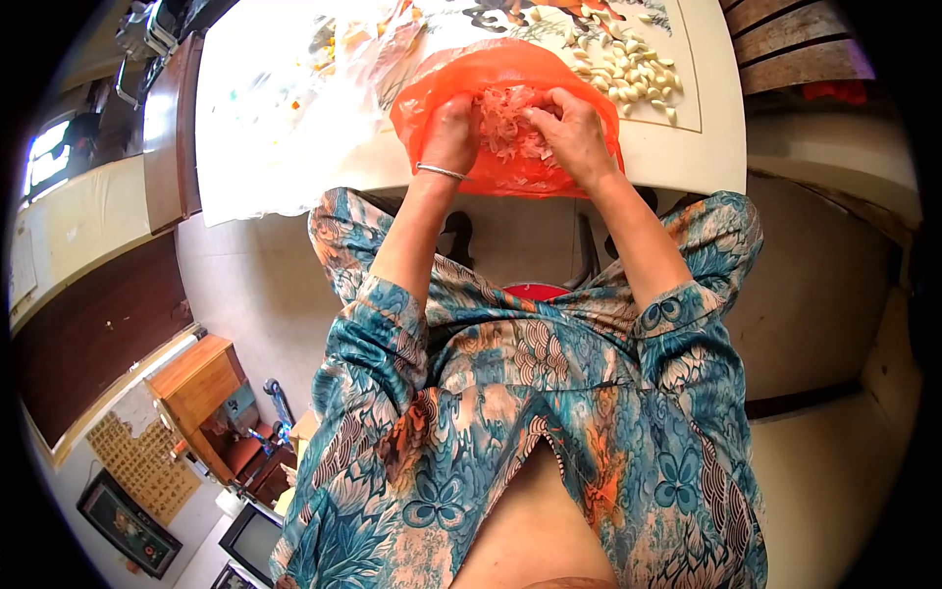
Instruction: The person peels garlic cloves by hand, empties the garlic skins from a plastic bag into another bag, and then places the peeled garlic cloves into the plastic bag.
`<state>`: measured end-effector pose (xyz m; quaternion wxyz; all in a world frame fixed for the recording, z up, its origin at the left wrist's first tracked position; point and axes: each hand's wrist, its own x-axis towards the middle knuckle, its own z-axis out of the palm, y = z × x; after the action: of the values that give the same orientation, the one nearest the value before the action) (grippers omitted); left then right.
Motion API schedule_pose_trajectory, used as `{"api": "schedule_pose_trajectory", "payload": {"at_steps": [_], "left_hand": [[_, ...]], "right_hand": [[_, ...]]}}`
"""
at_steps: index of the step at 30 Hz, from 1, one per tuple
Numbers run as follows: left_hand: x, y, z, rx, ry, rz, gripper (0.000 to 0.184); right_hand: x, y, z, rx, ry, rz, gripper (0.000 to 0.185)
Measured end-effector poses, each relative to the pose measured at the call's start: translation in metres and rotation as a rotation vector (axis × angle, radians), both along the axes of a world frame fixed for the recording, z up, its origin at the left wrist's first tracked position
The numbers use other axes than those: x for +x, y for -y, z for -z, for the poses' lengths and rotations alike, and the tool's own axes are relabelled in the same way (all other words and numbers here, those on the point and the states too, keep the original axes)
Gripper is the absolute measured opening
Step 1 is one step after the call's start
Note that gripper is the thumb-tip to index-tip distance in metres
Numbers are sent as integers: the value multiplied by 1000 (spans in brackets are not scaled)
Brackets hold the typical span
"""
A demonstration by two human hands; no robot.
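A red plastic bag lies spread at the table's near edge, its mouth facing up. Inside it is a heap of pale, papery garlic skins, tinted red by the plastic. My left hand, with a bangle at the wrist, is curled at the heap's left side, its fingertips hidden. On the right side my right hand has its thumb and forefinger closed together over the skins. Whatever either hand pinches is too small or covered to name. Peeled garlic cloves are scattered on the table just beyond the right hand.
The white table has a printed picture on its top. Clear plastic bags with mixed contents lie at the left, partly washed out by glare. A wooden slatted seat stands at the right. My knees are under the table's near edge.
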<state>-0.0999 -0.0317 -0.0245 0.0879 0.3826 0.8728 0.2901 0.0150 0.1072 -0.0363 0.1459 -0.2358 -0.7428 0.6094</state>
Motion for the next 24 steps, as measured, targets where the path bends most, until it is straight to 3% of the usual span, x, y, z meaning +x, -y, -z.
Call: {"api": "schedule_pose_trajectory", "payload": {"at_steps": [3,9,13,14,17,20,23,24], "left_hand": [[2,-4,-3,208,44,-8,19],[11,-4,-19,106,-21,51,26],[12,-20,13,200,-210,120,26],[9,-28,28,322,280,-77,24],[2,-27,23,-16,382,-57,23],[-9,-18,46,-7,242,10,20],[3,-24,35,800,1019,-351,16],[3,-22,33,618,675,-243,14]], "right_hand": [[2,-3,5,-12,-4,13,21],[2,5,16,74,118,-51,28],[-18,4,13,263,24,61,27],[-20,-1,12,209,104,-37,26],[-27,-17,16,148,271,-256,23],[-24,-22,31,298,298,-283,21],[-18,-22,28,394,256,-223,23],[-15,-19,25,377,203,-205,24]]}}
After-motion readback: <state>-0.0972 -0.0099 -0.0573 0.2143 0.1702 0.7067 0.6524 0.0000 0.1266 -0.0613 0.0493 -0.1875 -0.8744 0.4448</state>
